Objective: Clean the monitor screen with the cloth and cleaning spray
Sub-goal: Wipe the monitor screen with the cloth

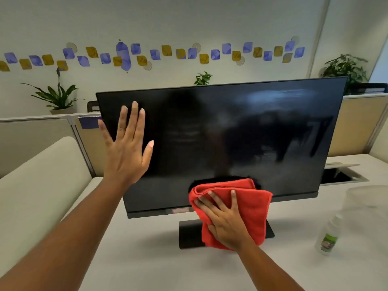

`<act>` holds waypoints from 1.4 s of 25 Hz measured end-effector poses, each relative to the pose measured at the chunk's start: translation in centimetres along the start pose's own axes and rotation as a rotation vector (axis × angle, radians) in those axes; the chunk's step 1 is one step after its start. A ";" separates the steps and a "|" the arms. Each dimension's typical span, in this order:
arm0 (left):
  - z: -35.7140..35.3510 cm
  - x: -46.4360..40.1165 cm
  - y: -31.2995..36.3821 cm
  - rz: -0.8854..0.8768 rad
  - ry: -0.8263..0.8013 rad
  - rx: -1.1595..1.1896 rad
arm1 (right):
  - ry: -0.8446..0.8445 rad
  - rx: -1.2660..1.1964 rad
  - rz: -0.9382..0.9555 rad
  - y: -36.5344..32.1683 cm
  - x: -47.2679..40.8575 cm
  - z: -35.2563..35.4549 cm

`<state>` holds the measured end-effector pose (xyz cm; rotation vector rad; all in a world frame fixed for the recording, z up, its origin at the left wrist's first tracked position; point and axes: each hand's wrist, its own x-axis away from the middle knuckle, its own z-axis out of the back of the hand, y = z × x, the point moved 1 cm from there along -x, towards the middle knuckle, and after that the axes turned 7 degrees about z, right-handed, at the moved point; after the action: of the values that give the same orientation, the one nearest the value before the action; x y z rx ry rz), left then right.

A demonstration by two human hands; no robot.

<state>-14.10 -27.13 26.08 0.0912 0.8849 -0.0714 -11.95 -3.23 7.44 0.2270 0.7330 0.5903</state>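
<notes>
A wide black monitor (220, 131) stands on the white desk, its dark screen showing faint smears at the upper right. My left hand (126, 148) is raised flat with straight, spread fingers in front of the screen's left edge; whether it touches the glass I cannot tell. My right hand (224, 219) presses a folded red cloth (252, 208) with straight fingers against the bottom middle of the screen, over the lower bezel and stand. The spray bottle (328, 236), clear with a green label, stands on the desk at the right, apart from both hands.
The monitor's black base (189, 234) sits on the white desk (157, 265). A translucent container (367, 198) stands at the right edge behind the bottle. An open cable hatch (340, 175) lies behind the monitor at the right. Partitions and potted plants (56, 95) line the back.
</notes>
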 end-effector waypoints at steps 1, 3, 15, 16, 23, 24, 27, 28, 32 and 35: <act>-0.9 1.8 0.9 -0.044 -0.042 -0.010 | 0.048 -0.022 -0.124 1.2 0.3 0.4; -2.6 4.6 2.5 -0.078 -0.106 -0.025 | 0.151 -0.083 -0.362 3.2 -0.6 1.6; -4.9 6.2 4.8 0.028 -0.116 -0.109 | 0.309 -0.106 -0.643 8.8 -0.5 1.0; -4.8 6.3 4.9 0.032 -0.115 -0.114 | 0.343 -0.129 -0.727 10.4 -0.1 1.1; -2.9 4.2 8.1 0.004 -0.037 -0.073 | 0.497 -0.201 -0.845 13.1 -2.6 2.9; -2.3 2.6 8.9 -0.017 -0.008 -0.052 | 0.495 -0.192 -0.828 13.0 -2.6 2.8; -0.3 -3.1 11.2 -0.078 0.040 -0.019 | 0.460 -0.162 -0.717 12.4 -2.6 2.4; 0.3 -4.7 11.7 -0.094 0.032 -0.011 | 0.441 -0.145 -0.664 12.1 -2.5 2.3; 0.4 -7.0 13.2 -0.107 -0.058 0.007 | 0.386 -0.073 -0.509 12.2 -1.0 1.1; 0.1 -6.7 13.6 -0.065 -0.055 0.084 | 0.384 -0.055 -0.532 13.5 0.8 0.4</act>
<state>-16.88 -13.45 32.07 0.1381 0.8294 -0.1705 -16.93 8.27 12.58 -0.1393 1.0981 0.1415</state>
